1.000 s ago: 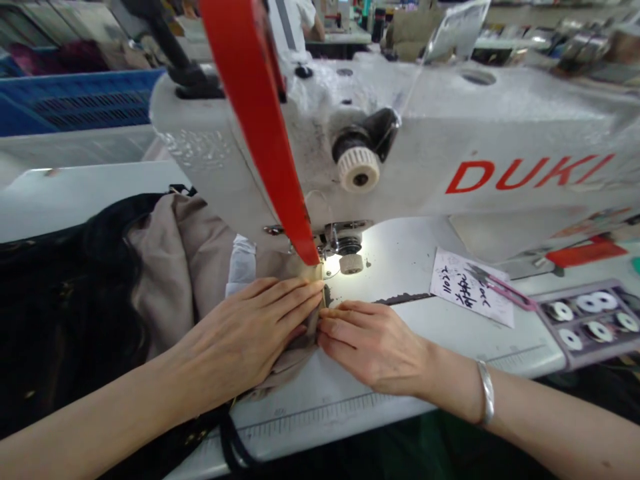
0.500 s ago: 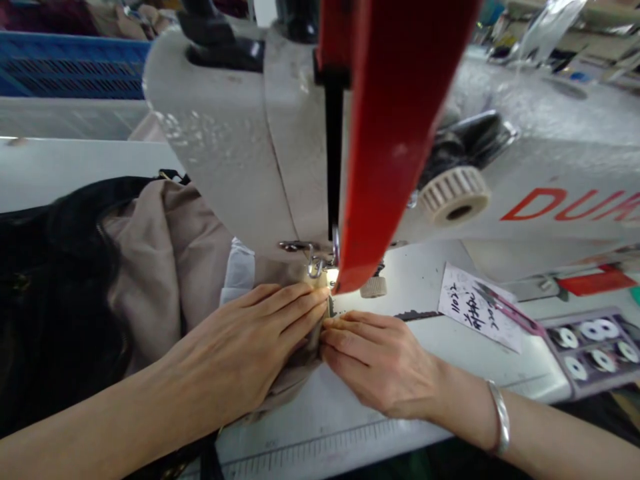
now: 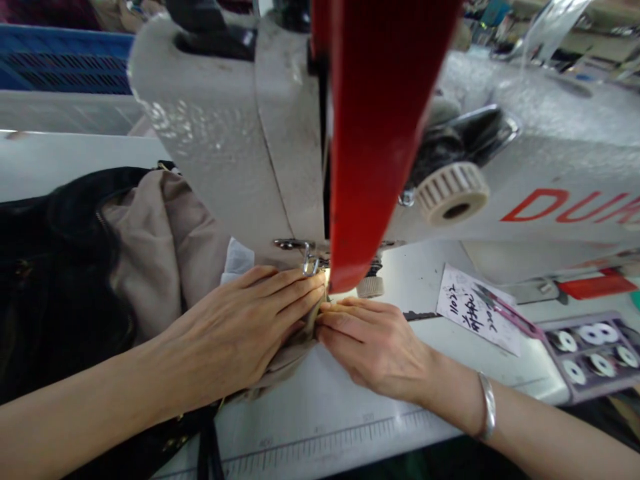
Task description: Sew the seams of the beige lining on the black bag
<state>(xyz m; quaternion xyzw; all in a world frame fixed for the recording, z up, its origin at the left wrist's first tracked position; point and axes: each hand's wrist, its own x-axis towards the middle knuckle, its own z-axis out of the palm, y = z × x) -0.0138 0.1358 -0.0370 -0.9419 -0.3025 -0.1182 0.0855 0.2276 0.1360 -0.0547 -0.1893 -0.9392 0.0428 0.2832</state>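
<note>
My left hand [image 3: 225, 327] lies open and flat on the beige fabric [image 3: 150, 253], not clenched, with its fingers [image 3: 295, 287] close together and pointing right toward the presser foot [image 3: 311, 265] of the sewing machine [image 3: 215, 133]. My right hand [image 3: 373, 347] comes in from the right, its fingers slightly curled, and its fingertips [image 3: 340, 308] grasp a narrow fold of the same cloth just in front of the foot, so the two hands almost meet there. The beige fabric runs up to the foot at the near side of the machine head, bunched over the tabletop [image 3: 320, 440], with a white fabric layer [image 3: 237, 261] showing at its far edge and a mass of black fabric [image 3: 55, 267] heaped on the left. A red strip [image 3: 375, 133] crosses my view and hides the needle, so I cannot see exactly where the fold meets it. To do this well, I judge, my left palm should press evenly so the layers don't creep, while my right fingertips keep the fold straight and even right up to the foot, staying clear of the needle. A handwritten paper note [image 3: 473, 310] lies to the right, and a tray of bobbins [image 3: 590, 357] sits farther right.
</note>
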